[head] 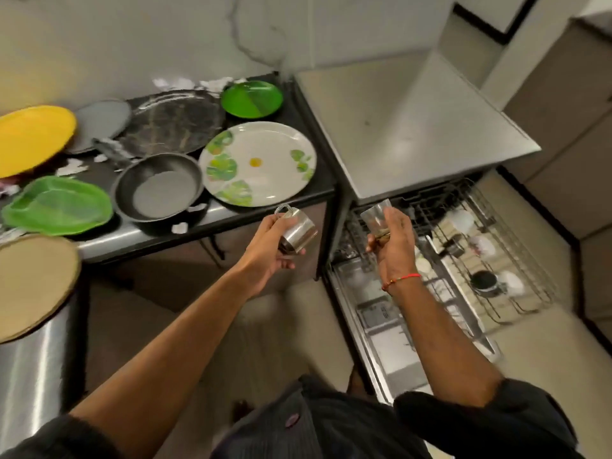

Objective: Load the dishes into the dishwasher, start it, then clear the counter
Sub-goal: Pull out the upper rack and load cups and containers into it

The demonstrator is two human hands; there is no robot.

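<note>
Left hand (270,246) curled round a steel mug (296,231), gripping its body — mug lies tilted, long axis running up-left to down-right, loop handle at the upper-left end, held in the air just off the front edge of the counter (212,215). Right hand (392,246) pinches a clear glass (376,217) near its base, with something small and brownish also caught in the fingers — too blurred to name. Glass stands nearly upright, mouth up and tipped slightly left, over the near-left corner of the dishwasher (414,127) opening.

Dishwasher door is dropped flat toward the person, wire rack (516,260) pulled out over it; a few dark and white items sit in the rack, blurred. Open floor between the person and the door.

Counter is dark, with a thin metal front edge. On it: a round white plate (258,164) with green leaf print overhanging near the front-right corner, a dark pan (159,188) beside it at the front, a marbled black tray (175,120) behind, a small green plate (251,99) at the back right, a grey plate (102,122), a yellow plate (31,137) far left, and a leaf-shaped green dish (59,205) front left. Torn paper scraps lie among them.
</note>
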